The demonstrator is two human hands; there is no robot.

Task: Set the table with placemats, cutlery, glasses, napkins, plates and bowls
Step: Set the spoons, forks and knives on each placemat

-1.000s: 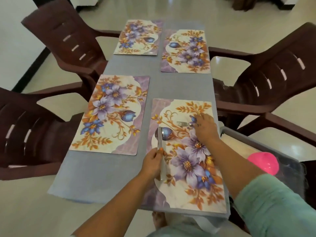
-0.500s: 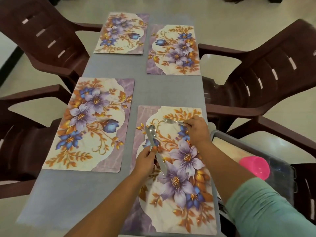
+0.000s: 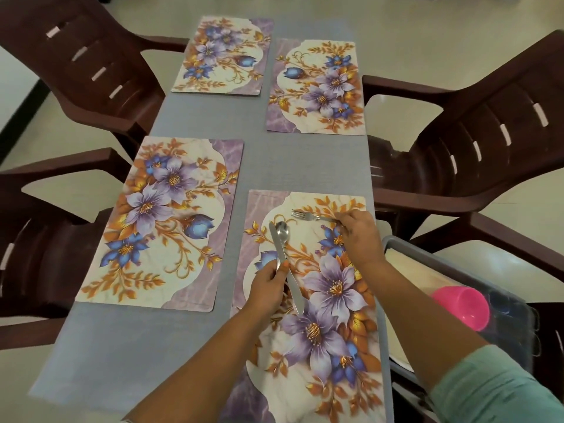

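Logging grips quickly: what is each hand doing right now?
Left hand: holding the knife and spoon.
Right hand: pinching the fork by its handle.

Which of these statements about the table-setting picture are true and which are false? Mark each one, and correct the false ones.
1. Four floral placemats lie on the table. True.
2. The left hand holds a spoon and a knife together. True.
3. The right hand holds a glass. False: its fingers pinch the handle of a fork.
4. The fork lies over the near right placemat. True.
5. The pink cup stands on a placemat. False: it lies in the bin beside the table.
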